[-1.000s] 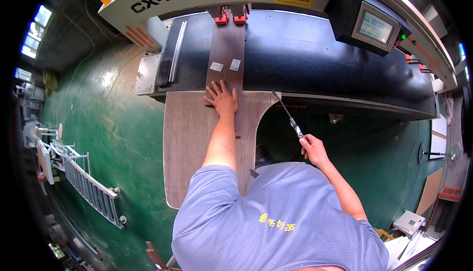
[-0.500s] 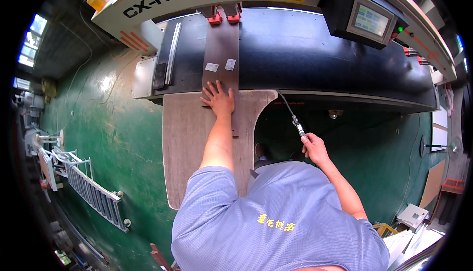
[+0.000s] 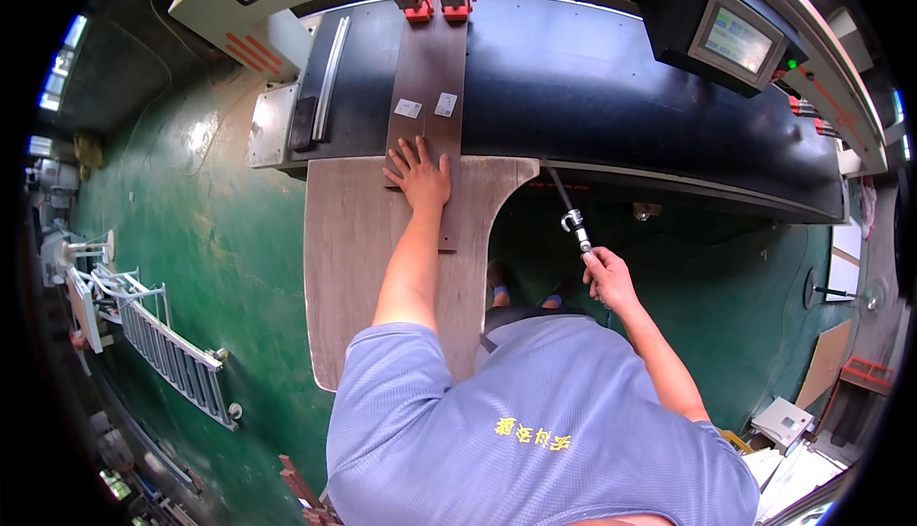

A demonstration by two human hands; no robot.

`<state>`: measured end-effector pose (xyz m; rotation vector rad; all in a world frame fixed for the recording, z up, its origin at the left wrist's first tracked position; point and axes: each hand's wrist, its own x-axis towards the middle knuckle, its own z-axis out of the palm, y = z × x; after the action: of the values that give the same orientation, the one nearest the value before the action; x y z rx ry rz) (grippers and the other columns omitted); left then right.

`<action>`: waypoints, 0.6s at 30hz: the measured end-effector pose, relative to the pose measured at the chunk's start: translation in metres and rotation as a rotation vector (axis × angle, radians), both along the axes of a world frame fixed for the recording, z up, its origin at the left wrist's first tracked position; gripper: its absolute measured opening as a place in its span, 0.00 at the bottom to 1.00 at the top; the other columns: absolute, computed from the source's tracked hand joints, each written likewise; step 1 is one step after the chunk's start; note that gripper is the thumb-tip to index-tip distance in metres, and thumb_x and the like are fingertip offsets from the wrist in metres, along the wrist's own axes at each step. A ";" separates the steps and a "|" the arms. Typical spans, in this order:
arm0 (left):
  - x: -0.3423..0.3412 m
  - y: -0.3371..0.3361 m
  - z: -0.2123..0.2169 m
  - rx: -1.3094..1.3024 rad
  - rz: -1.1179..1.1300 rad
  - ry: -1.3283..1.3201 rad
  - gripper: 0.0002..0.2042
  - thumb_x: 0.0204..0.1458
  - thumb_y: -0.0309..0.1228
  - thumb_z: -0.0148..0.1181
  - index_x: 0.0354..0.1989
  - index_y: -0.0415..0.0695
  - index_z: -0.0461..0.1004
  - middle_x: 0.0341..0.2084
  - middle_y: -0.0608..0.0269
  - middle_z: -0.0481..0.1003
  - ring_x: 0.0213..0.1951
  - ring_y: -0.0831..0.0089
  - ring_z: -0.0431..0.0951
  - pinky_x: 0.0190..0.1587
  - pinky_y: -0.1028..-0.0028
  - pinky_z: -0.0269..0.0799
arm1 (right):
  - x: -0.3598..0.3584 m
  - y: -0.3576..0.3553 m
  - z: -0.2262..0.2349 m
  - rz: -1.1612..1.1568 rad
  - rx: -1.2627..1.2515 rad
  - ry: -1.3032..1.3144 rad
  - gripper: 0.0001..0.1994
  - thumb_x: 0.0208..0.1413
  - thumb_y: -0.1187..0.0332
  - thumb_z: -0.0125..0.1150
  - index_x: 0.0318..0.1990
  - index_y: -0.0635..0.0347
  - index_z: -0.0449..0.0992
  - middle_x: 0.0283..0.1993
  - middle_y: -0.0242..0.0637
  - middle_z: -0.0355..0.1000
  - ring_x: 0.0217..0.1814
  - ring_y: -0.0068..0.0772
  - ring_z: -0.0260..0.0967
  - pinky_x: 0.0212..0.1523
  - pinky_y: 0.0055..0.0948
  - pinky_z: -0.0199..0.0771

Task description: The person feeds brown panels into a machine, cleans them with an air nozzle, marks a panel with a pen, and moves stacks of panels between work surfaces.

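My left hand (image 3: 418, 174) lies flat with spread fingers on a dark brown plank (image 3: 427, 96) that runs from the light wooden table (image 3: 344, 258) onto the machine's black bed (image 3: 611, 86), up to two red clamps (image 3: 437, 5). Two small white labels (image 3: 426, 107) are stuck on the plank just beyond my fingers. To the right, below the bed's edge, my right hand (image 3: 607, 279) grips the end of a thin metal lever (image 3: 567, 209) that slants up to the machine.
A control box with a small screen (image 3: 731, 39) hangs at the upper right. The floor (image 3: 210, 239) is green. A metal roller rack (image 3: 172, 354) lies at the left, and white boxes (image 3: 783, 421) sit at the lower right.
The view has shifted slightly. My left hand has stayed on the plank and my right hand still holds the lever; little else differs.
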<state>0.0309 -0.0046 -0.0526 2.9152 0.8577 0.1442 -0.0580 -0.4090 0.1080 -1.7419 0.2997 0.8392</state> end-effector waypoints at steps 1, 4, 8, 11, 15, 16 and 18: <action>-0.006 0.000 -0.001 0.001 0.006 0.002 0.38 0.67 0.58 0.48 0.81 0.54 0.54 0.82 0.49 0.45 0.81 0.40 0.41 0.76 0.30 0.33 | 0.003 0.004 0.004 0.011 -0.003 0.056 0.13 0.73 0.58 0.60 0.50 0.60 0.78 0.25 0.27 0.71 0.18 0.15 0.63 0.21 0.20 0.63; -0.043 -0.007 0.002 -0.019 0.000 0.040 0.38 0.67 0.57 0.49 0.81 0.53 0.53 0.82 0.47 0.46 0.81 0.39 0.41 0.77 0.31 0.33 | -0.004 0.011 0.008 0.116 -0.024 -0.068 0.14 0.73 0.58 0.59 0.51 0.60 0.78 0.29 0.27 0.72 0.21 0.15 0.63 0.24 0.19 0.66; -0.157 -0.027 0.006 -0.068 -0.014 0.140 0.40 0.67 0.56 0.51 0.83 0.53 0.50 0.82 0.46 0.43 0.81 0.37 0.39 0.76 0.29 0.33 | 0.004 0.006 0.009 0.191 0.002 -0.029 0.14 0.74 0.57 0.57 0.51 0.59 0.77 0.31 0.27 0.73 0.21 0.15 0.62 0.24 0.20 0.65; -0.235 -0.036 0.019 -0.133 0.049 0.228 0.40 0.66 0.55 0.53 0.83 0.55 0.50 0.82 0.44 0.41 0.81 0.37 0.37 0.76 0.30 0.33 | 0.000 0.001 -0.004 0.150 0.073 -0.079 0.12 0.76 0.59 0.53 0.47 0.58 0.75 0.32 0.27 0.73 0.20 0.14 0.59 0.23 0.20 0.62; -0.239 0.000 0.015 -0.069 0.109 0.155 0.41 0.64 0.55 0.59 0.82 0.58 0.51 0.81 0.42 0.43 0.80 0.37 0.42 0.76 0.31 0.39 | 0.003 0.005 -0.016 0.185 0.083 0.006 0.12 0.77 0.58 0.52 0.42 0.55 0.74 0.32 0.26 0.72 0.20 0.13 0.57 0.21 0.20 0.57; -0.229 0.011 0.011 -0.038 0.106 0.142 0.41 0.63 0.54 0.61 0.82 0.58 0.51 0.80 0.41 0.45 0.80 0.38 0.45 0.76 0.32 0.42 | 0.002 0.010 -0.016 0.200 0.089 0.003 0.13 0.77 0.58 0.52 0.42 0.55 0.74 0.32 0.26 0.71 0.19 0.13 0.57 0.21 0.20 0.57; -0.216 0.042 0.003 -0.101 0.124 0.035 0.42 0.58 0.52 0.66 0.80 0.59 0.56 0.76 0.42 0.53 0.75 0.40 0.54 0.73 0.37 0.51 | 0.002 0.021 -0.016 0.231 0.096 -0.007 0.13 0.77 0.58 0.51 0.42 0.55 0.74 0.32 0.25 0.70 0.19 0.13 0.56 0.20 0.19 0.56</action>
<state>-0.1854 0.0376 -0.0492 2.7793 1.0204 0.0575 -0.0556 -0.3885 0.0918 -1.7095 0.0516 0.9964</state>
